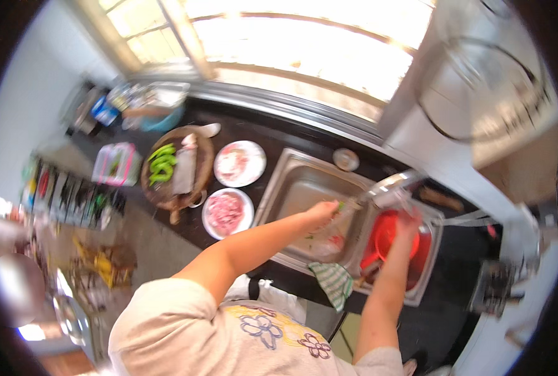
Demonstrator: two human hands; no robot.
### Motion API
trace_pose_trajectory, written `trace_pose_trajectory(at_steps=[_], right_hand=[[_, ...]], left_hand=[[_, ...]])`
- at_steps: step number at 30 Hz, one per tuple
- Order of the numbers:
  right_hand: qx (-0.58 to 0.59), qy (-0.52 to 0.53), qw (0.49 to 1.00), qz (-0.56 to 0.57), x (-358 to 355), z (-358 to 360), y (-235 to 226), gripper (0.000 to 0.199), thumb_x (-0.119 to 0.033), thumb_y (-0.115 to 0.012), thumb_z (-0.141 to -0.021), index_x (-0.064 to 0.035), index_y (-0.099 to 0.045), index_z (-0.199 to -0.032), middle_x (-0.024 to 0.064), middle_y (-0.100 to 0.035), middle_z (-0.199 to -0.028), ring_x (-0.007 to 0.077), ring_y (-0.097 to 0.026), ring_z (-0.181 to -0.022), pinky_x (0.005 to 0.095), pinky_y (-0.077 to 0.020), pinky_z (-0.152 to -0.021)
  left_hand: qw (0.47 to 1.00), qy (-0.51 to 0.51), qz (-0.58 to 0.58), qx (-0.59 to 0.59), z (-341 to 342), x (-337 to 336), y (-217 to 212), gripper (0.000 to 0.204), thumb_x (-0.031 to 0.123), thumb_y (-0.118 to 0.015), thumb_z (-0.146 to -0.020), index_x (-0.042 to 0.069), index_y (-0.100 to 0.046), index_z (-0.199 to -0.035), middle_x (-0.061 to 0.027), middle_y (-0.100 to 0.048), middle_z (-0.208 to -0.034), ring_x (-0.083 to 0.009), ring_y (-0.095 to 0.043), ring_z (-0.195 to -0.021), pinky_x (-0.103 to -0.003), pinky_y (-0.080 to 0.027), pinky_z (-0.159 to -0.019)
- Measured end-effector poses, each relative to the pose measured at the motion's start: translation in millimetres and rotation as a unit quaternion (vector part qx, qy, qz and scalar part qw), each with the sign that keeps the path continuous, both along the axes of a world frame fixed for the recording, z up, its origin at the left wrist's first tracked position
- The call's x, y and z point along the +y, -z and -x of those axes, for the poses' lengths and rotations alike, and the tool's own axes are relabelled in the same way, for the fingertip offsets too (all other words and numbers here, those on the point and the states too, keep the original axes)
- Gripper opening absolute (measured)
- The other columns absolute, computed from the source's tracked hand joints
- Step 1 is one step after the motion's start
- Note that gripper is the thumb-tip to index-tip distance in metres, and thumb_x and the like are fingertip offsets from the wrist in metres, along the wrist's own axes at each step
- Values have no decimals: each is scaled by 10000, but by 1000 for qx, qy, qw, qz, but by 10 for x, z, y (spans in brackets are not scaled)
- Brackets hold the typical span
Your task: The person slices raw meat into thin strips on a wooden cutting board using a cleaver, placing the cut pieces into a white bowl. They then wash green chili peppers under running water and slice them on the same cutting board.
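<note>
My left hand [323,214] is over the left bowl of a steel double sink [281,188], below the faucet [391,183]. Its fingers look closed, and a bit of green shows at their tips; what they hold is unclear. Over the right bowl, my right hand [408,220] reaches near the faucet's base, above a red plastic basin [388,233]. Blur smears its fingers. Something clear with a reddish patch, perhaps a plastic bag [326,243], lies in the left bowl. A green-and-white striped cloth [333,283] hangs over the sink's front edge.
Left of the sink are a plate of sliced meat [240,164] and a bowl of pink meat [229,214]. Further left, a round chopping board [156,195] bears a cleaver [184,169] and cut green peppers [162,164]. A pink-rimmed plastic container [116,164] stands beyond it.
</note>
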State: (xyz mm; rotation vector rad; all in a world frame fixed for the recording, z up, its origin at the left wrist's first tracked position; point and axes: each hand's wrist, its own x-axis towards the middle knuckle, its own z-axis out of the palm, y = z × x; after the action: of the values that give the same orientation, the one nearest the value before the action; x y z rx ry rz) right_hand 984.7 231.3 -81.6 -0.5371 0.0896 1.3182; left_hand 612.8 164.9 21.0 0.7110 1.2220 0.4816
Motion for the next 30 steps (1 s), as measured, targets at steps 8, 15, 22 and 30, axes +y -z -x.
trace_pose_trajectory(at_steps=[8, 15, 22, 30], right_hand=[[-195, 53, 960, 193, -259, 371, -521, 306, -305, -615, -883, -42, -573, -1034, 96, -562, -1027, 230, -547, -887, 359, -480, -787], [-575, -216, 784, 90, -1228, 3283, -819, 167, -70, -595, -836, -30, -606, -998, 30, -597, -822, 113, -558, -670, 267, -473, -609], [-738, -371, 491, -276, -1895, 6811, -1213, 336, -135, -674, -837, -8, -562, -1128, 188, -615, -1039, 331, -610, -925, 389, -495, -815], [-876, -400, 258, -70, -1933, 7848, -1212, 888, -153, -778, -729, -3, -274, -1444, 243, -626, -1006, 413, -640, -892, 457, -518, -778]], left_hand=[[964, -93, -192, 159, 1161, -201, -297, 203, 174, -511, -939, 58, -587, -1087, -128, -587, -885, -291, -626, -782, -416, -515, -697], [762, -183, -411, 466, 3229, -808, -614, 188, 119, -632, -813, 68, -677, -988, -137, -618, -939, -342, -593, -921, -440, -473, -819], [713, -191, -404, 541, 4972, -1750, -313, 152, 128, -690, -792, 71, -696, -932, -75, -621, -895, -281, -601, -896, -379, -490, -790], [680, -75, -545, 484, 5675, -1904, 91, 164, 111, -681, -741, 117, -690, -905, -10, -632, -900, -230, -615, -877, -348, -511, -741]])
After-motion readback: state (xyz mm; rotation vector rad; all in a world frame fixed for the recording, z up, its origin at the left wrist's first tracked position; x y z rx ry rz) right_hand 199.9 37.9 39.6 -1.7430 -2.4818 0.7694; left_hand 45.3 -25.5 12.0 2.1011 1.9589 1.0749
